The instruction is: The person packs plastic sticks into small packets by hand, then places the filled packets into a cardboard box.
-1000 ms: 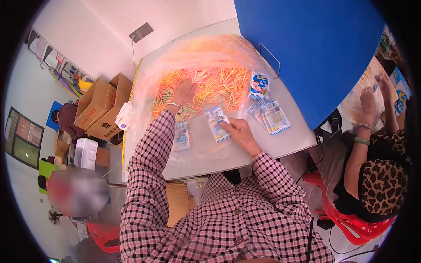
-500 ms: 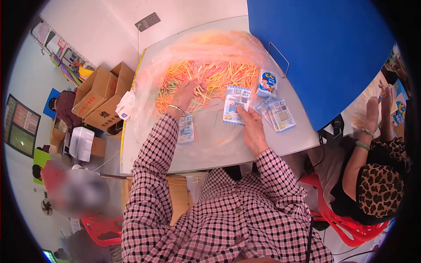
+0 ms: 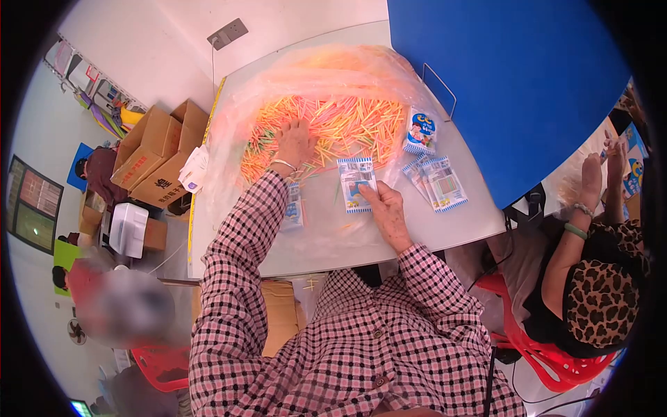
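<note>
My left hand lies palm down on the pile of thin coloured sticks, fingers spread; whether any stick is under it is hidden. The sticks rest in a large clear plastic bag. My right hand pinches the lower right edge of a blue and white packet between thumb and fingers. Another packet lies beneath my left wrist. To the right of the pile are a few overlapping packets and, above them, a packet with a cartoon face.
A blue panel with a wire handle stands at the right of the white table. Cardboard boxes stand beyond the left edge. A co-worker's arm is at the far right, beside a red chair. Another person sits at left.
My left hand has turned from fingers drawn together at the sticks to lying spread over them. My right hand has brought the packet slightly down and left.
</note>
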`<act>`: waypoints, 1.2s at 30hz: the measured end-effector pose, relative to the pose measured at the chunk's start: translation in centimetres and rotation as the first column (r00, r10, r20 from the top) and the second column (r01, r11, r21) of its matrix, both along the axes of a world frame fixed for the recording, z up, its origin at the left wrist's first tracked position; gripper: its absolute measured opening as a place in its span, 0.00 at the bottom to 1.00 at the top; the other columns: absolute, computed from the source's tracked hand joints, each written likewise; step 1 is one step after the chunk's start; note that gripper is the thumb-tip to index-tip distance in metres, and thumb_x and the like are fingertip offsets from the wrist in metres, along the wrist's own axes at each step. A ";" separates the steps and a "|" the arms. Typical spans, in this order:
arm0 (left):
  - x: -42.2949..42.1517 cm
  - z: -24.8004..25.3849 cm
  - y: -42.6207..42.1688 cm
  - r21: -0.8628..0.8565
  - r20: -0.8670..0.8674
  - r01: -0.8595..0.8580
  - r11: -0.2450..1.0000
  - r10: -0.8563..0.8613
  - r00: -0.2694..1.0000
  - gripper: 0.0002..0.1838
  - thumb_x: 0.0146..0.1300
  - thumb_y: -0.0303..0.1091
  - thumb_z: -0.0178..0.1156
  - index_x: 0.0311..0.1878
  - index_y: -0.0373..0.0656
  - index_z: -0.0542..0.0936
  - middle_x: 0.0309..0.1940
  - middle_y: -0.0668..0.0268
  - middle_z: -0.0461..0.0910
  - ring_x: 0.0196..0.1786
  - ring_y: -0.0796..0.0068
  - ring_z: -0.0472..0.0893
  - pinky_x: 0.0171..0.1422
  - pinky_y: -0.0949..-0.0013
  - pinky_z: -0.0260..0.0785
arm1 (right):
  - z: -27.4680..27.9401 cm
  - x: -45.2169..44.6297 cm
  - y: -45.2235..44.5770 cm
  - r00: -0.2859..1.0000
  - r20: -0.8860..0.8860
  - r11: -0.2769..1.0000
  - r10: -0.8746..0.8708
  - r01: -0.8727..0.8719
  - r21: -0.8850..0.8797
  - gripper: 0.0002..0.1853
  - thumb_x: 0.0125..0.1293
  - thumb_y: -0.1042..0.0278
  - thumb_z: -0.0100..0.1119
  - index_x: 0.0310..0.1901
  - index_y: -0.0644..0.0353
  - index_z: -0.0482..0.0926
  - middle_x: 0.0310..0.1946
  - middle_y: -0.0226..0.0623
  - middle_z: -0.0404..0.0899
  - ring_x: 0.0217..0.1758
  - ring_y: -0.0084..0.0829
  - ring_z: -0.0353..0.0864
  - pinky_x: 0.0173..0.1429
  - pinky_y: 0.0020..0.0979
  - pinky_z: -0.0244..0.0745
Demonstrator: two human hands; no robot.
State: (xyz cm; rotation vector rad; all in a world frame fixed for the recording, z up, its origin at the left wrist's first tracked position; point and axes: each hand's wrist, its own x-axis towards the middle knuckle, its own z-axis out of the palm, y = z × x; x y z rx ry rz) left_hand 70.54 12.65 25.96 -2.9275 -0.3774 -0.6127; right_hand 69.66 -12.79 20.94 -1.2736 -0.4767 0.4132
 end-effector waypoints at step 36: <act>-5.6 4.9 -4.8 -0.899 0.053 -0.154 -0.411 -0.451 0.891 0.15 0.70 0.42 0.49 0.47 0.39 0.73 0.37 0.62 0.78 0.32 0.76 0.79 0.40 0.70 0.75 | 7.5 4.4 1.3 0.928 -0.365 0.898 0.071 0.100 0.428 0.15 0.64 0.68 0.57 0.50 0.65 0.75 0.43 0.32 0.79 0.47 0.22 0.77 0.51 0.25 0.72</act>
